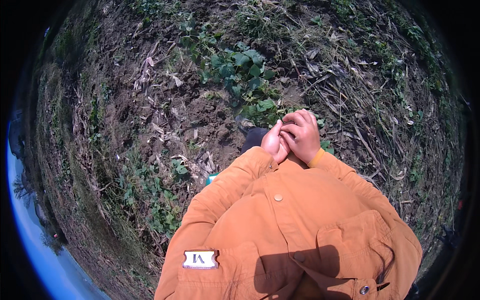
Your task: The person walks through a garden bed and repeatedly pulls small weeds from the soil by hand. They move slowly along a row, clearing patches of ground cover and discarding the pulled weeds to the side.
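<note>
My left hand (pixel 275 144) and my right hand (pixel 304 135) are pressed together in front of my orange jacket (pixel 279 210). The left palm faces inward with its thumb up, and the right hand's bent fingers rest against it. Whatever may lie between the palms is hidden. Just beyond the fingertips grows a low plant with broad green leaves (pixel 265 105). A dark trouser leg (pixel 255 138) and part of a shoe (pixel 244 123) show beside the left hand.
Dry stalks and husks (pixel 337 82) lie thickly on the right. Brown clods of soil (pixel 204 122) spread to the left, with more leafy plants (pixel 161 202) lower down. A green-and-white object (pixel 211 178), mostly hidden, peeks out beside my left sleeve.
</note>
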`<state>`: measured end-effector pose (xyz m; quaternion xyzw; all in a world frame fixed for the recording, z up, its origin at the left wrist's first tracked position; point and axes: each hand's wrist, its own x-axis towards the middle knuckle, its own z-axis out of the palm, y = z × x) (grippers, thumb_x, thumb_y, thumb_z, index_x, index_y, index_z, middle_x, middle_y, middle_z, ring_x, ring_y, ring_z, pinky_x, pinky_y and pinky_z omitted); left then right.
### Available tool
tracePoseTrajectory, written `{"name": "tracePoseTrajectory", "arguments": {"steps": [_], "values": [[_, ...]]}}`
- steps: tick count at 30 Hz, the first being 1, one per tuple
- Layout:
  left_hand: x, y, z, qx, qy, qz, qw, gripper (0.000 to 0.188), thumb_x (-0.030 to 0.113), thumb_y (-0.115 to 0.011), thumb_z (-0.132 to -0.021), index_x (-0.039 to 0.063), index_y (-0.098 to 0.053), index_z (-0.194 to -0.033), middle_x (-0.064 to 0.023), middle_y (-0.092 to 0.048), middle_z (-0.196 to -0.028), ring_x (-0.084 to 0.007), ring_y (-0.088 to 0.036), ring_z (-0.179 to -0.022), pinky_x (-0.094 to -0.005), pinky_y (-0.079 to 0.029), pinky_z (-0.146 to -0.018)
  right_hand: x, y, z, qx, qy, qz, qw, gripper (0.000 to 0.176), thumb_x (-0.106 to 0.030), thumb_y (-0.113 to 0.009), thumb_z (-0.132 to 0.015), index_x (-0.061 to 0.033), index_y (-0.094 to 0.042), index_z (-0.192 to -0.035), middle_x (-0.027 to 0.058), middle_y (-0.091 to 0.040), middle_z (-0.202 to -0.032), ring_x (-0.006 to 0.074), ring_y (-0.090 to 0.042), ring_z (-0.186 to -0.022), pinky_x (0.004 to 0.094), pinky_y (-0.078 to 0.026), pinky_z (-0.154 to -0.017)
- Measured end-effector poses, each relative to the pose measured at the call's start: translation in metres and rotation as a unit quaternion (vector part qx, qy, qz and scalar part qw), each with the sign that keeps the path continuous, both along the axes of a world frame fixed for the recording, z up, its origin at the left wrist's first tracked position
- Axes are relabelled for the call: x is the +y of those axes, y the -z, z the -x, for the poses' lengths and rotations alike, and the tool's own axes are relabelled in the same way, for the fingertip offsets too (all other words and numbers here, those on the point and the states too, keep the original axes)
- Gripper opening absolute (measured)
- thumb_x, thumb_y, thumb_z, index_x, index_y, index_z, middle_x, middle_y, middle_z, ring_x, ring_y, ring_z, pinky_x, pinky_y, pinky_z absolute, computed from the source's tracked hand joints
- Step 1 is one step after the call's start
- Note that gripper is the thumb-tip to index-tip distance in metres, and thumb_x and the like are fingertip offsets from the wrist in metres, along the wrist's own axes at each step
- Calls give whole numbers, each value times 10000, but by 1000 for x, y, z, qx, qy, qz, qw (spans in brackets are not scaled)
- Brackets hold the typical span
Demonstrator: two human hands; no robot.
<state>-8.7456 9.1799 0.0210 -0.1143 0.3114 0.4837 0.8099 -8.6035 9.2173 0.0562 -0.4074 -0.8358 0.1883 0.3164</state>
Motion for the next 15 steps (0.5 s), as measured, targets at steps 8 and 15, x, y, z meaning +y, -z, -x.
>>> {"name": "tracePoseTrajectory", "arguments": {"steps": [8, 15], "values": [[10, 12, 29, 9, 19, -33, 999, 570, 396, -227, -1257, 8, -506, -1567, -170, -600, -1564, -270, -619, -1434, -443, -534, -1227, 10, 4, 23, 37, -7, 22, 999, 115, -134, -861, -828, -86, -803, -915, 43, -762, -1177, 305, -672, -1183, 547, -480, -1148], [21, 54, 39, -81, 1, -61, 995, 466, 356, -338, -1256, -11, -581, -1410, -187, -699, -1391, -295, -713, -1285, -448, -598, -1152, 31, 8, 23, 86, 47, 132, 986, 101, -63, -862, -856, -65, -852, -956, 60, -783, -1177, 302, -681, -1168, 431, -551, -1024]]}}
